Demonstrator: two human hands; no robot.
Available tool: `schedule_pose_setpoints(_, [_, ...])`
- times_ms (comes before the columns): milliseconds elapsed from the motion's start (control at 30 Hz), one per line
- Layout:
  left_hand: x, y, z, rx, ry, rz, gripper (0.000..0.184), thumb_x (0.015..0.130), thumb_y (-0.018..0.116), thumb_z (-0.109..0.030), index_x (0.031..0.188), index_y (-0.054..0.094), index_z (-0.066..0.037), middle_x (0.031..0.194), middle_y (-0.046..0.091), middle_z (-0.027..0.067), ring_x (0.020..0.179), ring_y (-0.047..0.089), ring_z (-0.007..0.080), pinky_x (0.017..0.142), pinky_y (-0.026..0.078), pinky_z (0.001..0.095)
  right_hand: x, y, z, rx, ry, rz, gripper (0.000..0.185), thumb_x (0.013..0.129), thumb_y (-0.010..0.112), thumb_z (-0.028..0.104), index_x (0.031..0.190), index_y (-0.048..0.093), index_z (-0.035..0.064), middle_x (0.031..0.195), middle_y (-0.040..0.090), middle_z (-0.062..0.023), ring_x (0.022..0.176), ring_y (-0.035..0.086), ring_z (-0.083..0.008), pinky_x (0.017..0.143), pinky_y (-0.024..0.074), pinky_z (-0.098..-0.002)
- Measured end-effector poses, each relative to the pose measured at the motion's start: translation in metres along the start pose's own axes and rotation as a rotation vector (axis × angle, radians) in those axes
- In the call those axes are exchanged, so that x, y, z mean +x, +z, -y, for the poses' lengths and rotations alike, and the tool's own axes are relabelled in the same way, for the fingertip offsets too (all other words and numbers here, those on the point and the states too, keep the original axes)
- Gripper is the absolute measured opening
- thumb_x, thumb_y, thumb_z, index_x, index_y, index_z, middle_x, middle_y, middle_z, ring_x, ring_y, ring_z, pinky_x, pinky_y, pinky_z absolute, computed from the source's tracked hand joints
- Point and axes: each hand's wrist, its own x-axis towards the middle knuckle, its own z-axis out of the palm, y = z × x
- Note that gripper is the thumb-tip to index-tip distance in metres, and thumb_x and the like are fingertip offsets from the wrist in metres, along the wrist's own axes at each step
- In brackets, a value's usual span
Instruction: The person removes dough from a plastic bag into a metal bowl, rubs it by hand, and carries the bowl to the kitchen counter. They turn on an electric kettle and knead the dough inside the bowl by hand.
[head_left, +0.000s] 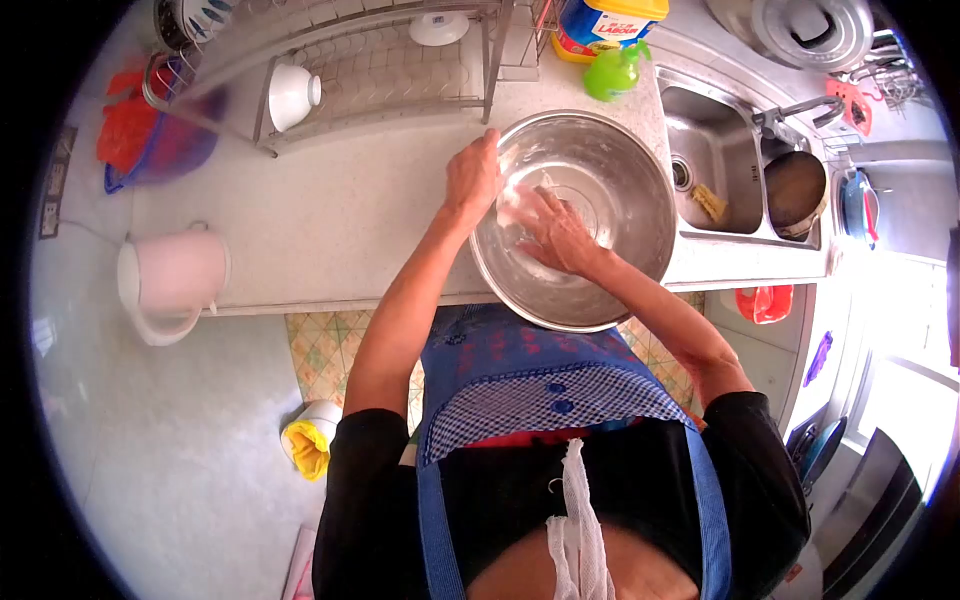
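Observation:
A large stainless steel basin [640, 200] sits at the front edge of the counter, its near rim against the apron. My left hand [473, 180] is closed on the basin's upper left rim. Inside the basin, my right hand [553, 232] reaches toward the left wall with its fingers stretched out. Whitish smears show around the fingers, and motion blurs the fingertips. Whether anything small lies under the palm is hidden. The rest of the basin's inside looks wet and shiny.
Right of the basin, a double sink [720, 150] holds a yellow sponge [709, 203] and a dark round pan [795, 192]. A green pump bottle [612, 75] and yellow-blue tub [600, 28] stand behind. Left are a wire rack [380, 105] and a pink pitcher [175, 270].

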Motion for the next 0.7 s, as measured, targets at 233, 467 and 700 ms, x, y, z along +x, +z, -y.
schedule_pose_setpoints(233, [-0.002, 0.003, -0.002, -0.016, -0.001, -0.046, 0.033, 0.073, 0.057, 0.0, 0.105, 0.047, -0.002, 0.084, 0.06, 0.0207, 0.078, 0.059, 0.0383, 0.066, 0.048, 0.045, 0.013, 0.044, 0.016, 0.028, 0.277, -0.262, 0.035, 0.081, 0.053, 0.025, 0.106, 0.051, 0.001, 0.123, 0.044, -0.0155, 0.113, 0.044, -0.0286, 0.089, 0.035, -0.0471])
schedule_pose_setpoints(467, [0.002, 0.001, -0.008, 0.007, -0.044, 0.032, 0.036, 0.073, 0.055, 0.001, 0.109, 0.048, 0.001, 0.095, 0.059, 0.0222, 0.086, 0.058, 0.0377, 0.073, 0.048, 0.0429, 0.018, 0.057, 0.006, 0.008, 0.033, 0.043, 0.014, 0.08, 0.048, 0.022, 0.083, 0.054, 0.0094, 0.09, 0.054, -0.0082, 0.089, 0.051, -0.0224, 0.08, 0.0375, -0.0409])
schedule_pose_setpoints(700, [0.005, 0.002, -0.003, -0.003, 0.006, 0.042, 0.033, 0.074, 0.057, -0.001, 0.106, 0.047, 0.0, 0.092, 0.059, 0.0222, 0.084, 0.058, 0.0386, 0.071, 0.048, 0.044, 0.051, 0.102, -0.053, 0.41, 0.39, -0.303, 0.014, 0.081, 0.051, 0.016, 0.087, 0.051, 0.0032, 0.094, 0.057, -0.0134, 0.084, 0.056, -0.0293, 0.069, 0.0443, -0.0375])
